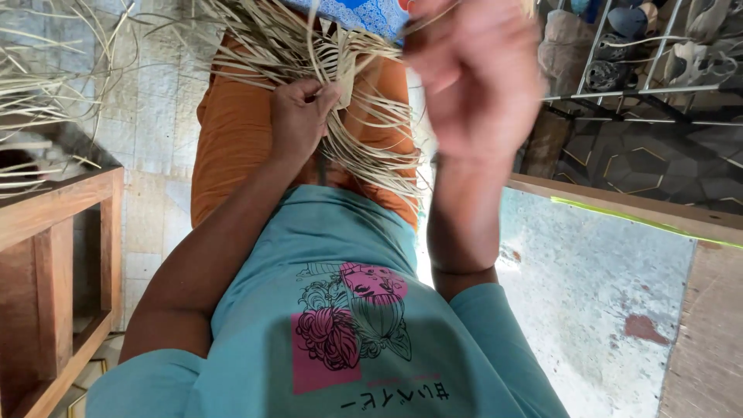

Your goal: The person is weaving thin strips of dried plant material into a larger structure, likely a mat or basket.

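Weaving seems under way: the left hand [298, 116] pinches the pale strips [364, 147] over the lap, while the blurred right hand [472, 73], its grip unreadable, likely needs one strand singled out.

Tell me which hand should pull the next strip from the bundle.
Probably the right hand: it hangs blurred above the straw strips, with no firm grip visible. The left hand is closed on them over the lap.

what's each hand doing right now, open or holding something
left hand: closed, gripping a bundle of pale straw strips
right hand: raised and blurred, grip cannot be told
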